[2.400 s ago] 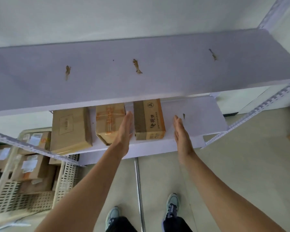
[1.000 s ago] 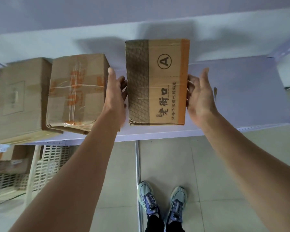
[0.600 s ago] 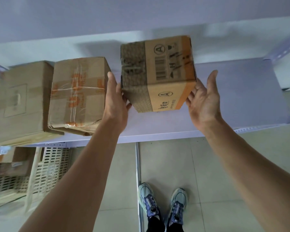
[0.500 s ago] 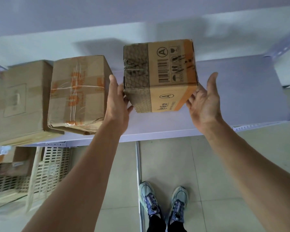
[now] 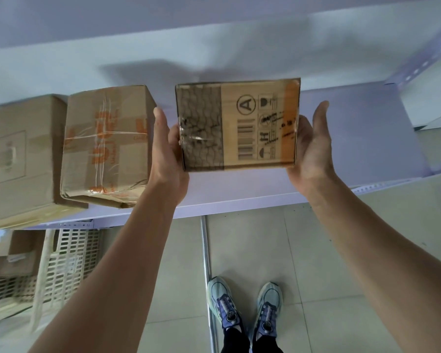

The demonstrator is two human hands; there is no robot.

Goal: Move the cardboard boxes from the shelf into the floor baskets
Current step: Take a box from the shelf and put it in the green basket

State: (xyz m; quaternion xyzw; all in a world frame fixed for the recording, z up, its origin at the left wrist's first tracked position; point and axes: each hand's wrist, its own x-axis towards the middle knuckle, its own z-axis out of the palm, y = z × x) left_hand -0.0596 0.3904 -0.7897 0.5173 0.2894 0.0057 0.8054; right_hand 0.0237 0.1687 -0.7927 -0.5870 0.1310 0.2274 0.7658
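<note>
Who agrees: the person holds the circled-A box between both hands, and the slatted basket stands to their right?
Wrong side: the head view shows the slatted basket on the floor to their left. The left hand and right hand do hold the circled-A box between them.

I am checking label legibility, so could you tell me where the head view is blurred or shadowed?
Head view: print on the held box is slightly smeared, yet the circled A reads; the far-left box is blurrier; a soft shadow falls on the wall above.
</note>
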